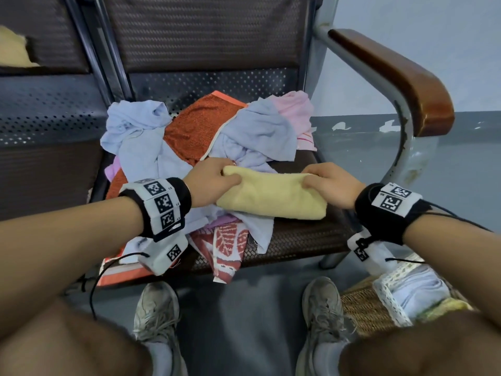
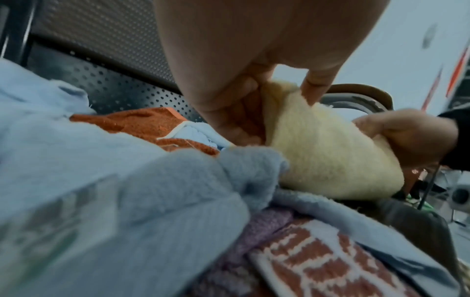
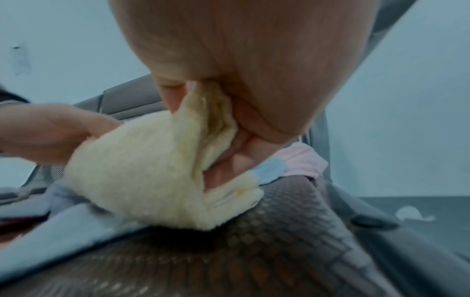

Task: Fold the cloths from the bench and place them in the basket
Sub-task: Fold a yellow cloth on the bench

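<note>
A folded pale yellow cloth (image 1: 271, 195) (image 2: 328, 148) (image 3: 142, 176) lies across the front of the bench seat (image 1: 298, 234), partly on a heap of cloths. My left hand (image 1: 214, 177) (image 2: 251, 112) pinches its left end between thumb and fingers. My right hand (image 1: 325, 180) (image 3: 223, 124) pinches its right end, the layers tucked into the grip. Behind lies the heap: light blue cloths (image 1: 257, 131), an orange cloth (image 1: 195, 126), a pink cloth (image 1: 295, 109) and a red patterned cloth (image 1: 230, 245). The wicker basket (image 1: 363, 308) stands on the floor at lower right with folded cloths inside.
The bench has a perforated metal backrest (image 1: 206, 36) and a brown wooden armrest (image 1: 406, 77) on the right. A neighbouring seat (image 1: 46, 115) is on the left with a yellow item (image 1: 13, 50) at its back. My shoes (image 1: 157, 310) stand on the grey floor below.
</note>
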A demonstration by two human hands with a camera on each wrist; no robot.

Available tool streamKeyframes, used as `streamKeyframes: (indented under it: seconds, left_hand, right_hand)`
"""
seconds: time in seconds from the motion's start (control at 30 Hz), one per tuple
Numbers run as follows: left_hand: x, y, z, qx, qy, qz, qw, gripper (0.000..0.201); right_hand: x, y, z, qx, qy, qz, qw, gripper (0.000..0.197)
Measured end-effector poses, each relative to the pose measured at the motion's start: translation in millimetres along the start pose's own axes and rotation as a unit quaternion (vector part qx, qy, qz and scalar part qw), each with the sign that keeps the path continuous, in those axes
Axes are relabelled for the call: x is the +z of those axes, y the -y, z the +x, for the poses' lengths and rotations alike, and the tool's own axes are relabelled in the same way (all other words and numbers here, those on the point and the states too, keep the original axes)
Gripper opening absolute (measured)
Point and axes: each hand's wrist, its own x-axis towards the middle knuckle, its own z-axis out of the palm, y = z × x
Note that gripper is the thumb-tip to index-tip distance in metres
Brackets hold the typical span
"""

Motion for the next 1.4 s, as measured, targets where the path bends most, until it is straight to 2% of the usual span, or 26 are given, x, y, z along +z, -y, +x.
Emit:
streamKeyframes:
  seconds: [0.07,0.13,0.2,0.23,0.3,0.37,0.43,0.5,0.53,0.63,0.67,0.73,0.87,0.97,1.03,1.07,1.1,1.13,1.2,1.23,1.3,1.4]
  left_hand:
    - [4.5,1.4,8.9,-0.029,-0.044,-0.012,0.999,0.03]
    - [7.0,-0.7,16.4,-0.061,-0.114,-0.05,0.99,0.026]
    - [9.5,-6.2,21.7,-0.04,-0.168,-0.062,0.983,0.028]
    - [11.2,-8.9,23.6,-0.01,-0.159,-0.041,0.986,0.029]
    - [17.3,-9.8,23.5,0.047,-0.06,0.043,0.996,0.038]
    - [23.8,-4.1,21.3,0.076,0.057,0.159,0.983,0.058]
    - [25.2,2.1,21.3,0.086,0.101,0.208,0.969,0.074]
    - [23.1,3.3,25.4,0.089,0.103,0.195,0.971,0.08]
    - [22.4,2.7,27.3,0.089,0.1,0.191,0.972,0.081]
    - [22.6,2.8,31.4,0.072,0.076,0.192,0.976,0.073]
    - [21.7,3.6,32.9,0.058,0.063,0.185,0.979,0.069]
    - [16.6,4.5,34.5,0.027,0.021,0.155,0.987,0.065]
    - [1.1,-4.6,25.7,-0.008,-0.074,0.078,0.994,0.061]
    - [-1.4,-11.3,8.1,-0.012,-0.137,0.013,0.99,0.07]
    - [-1.4,-23.0,-4.5,-0.023,-0.188,-0.027,0.982,0.084]
    - [-2.3,-34.3,-10.3,-0.037,-0.188,-0.076,0.978,0.09]
    - [-2.2,-46.5,-14.9,-0.055,-0.159,-0.154,0.974,0.09]
    - [-0.9,-60.3,-19.6,-0.067,-0.103,-0.247,0.961,0.084]
    - [8.4,-87.4,-26.2,-0.074,0.031,-0.393,0.916,0.06]
    - [15.6,-100.3,-28.8,-0.064,0.075,-0.427,0.899,0.054]
    - [36.1,-125.3,-27.5,-0.035,0.11,-0.438,0.891,0.049]
    - [76.6,-162.9,-20.2,0.019,0.104,-0.403,0.909,0.04]
  right_hand:
    - [1.1,-7.5,9.3,0.038,-0.013,0.01,0.999,0.033]
    - [2.8,-12.5,19.0,0.067,-0.036,0.009,0.997,0.04]
    - [5.7,-15.0,29.5,0.089,-0.056,-0.007,0.994,0.04]
    - [6.9,-15.2,34.3,0.099,-0.059,-0.02,0.993,0.04]
    - [8.4,-13.6,41.9,0.115,-0.049,-0.046,0.991,0.035]
    - [6.5,-9.5,46.1,0.118,-0.058,-0.089,0.987,0.023]
    - [4.0,-1.0,45.5,0.071,-0.112,-0.149,0.98,0.024]
    - [7.6,12.1,43.4,-0.019,-0.149,-0.147,0.978,0.029]
    - [12.4,19.0,41.7,-0.061,-0.128,-0.134,0.981,0.031]
    - [36.7,33.2,34.5,-0.123,0.035,-0.182,0.975,0.062]
    - [43.0,33.9,34.2,-0.126,0.058,-0.223,0.965,0.07]
    - [46.8,33.5,37.8,-0.102,0.036,-0.271,0.956,0.068]
    - [36.5,42.4,40.4,-0.041,-0.012,-0.266,0.963,0.038]
    - [23.4,53.6,25.9,-0.029,-0.037,-0.179,0.983,0.028]
    - [12.6,60.4,6.1,-0.004,-0.049,-0.018,0.999,0.027]
    - [6.3,63.6,-5.8,0.01,-0.056,0.072,0.996,0.029]
    - [1.1,67.5,-17.4,0.018,-0.062,0.15,0.987,0.03]
    - [-3.0,71.3,-29.1,0.02,-0.066,0.217,0.974,0.031]
    - [-9.8,73.3,-50.3,0.019,-0.064,0.318,0.946,0.031]
    - [-14.2,70.2,-60.8,0.025,-0.057,0.352,0.934,0.032]
    - [-28.1,53.2,-82.5,0.045,-0.04,0.385,0.921,0.033]
    - [-60.2,10.6,-122.9,0.097,-0.036,0.385,0.917,0.037]
